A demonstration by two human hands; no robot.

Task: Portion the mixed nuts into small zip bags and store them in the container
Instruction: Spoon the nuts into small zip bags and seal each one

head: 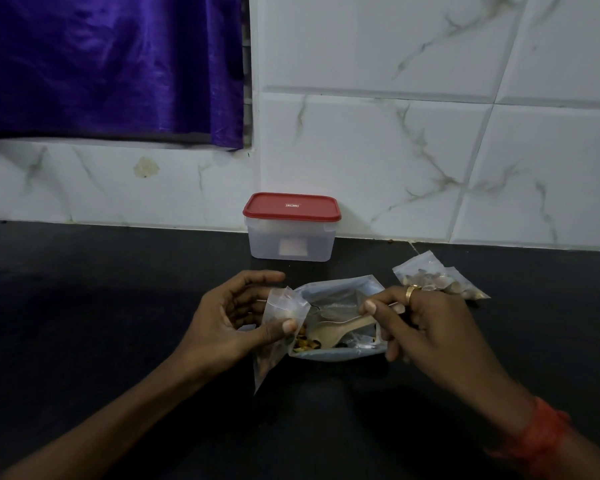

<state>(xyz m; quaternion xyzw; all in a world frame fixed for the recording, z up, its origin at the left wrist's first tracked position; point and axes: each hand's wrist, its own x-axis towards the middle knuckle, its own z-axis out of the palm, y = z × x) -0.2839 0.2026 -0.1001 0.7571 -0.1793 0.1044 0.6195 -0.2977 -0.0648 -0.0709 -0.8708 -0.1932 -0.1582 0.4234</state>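
My left hand (229,320) pinches a small clear zip bag (278,337) that hangs over the counter with some nuts in its lower part. To its right lies a large open pouch (340,296) with mixed nuts (303,342) at its near end. My right hand (426,323) grips a wooden spoon (336,329) whose bowl sits inside the pouch above the nuts. A clear container (291,242) with a red lid (291,206), closed, stands by the wall behind the pouch. Two filled small zip bags (433,277) lie to the right, partly hidden by my right hand.
Everything rests on a black counter (101,289) that ends at a white marble-tiled wall (395,150). A purple curtain (111,64) hangs at the upper left. My right wrist wears an orange thread band (537,438).
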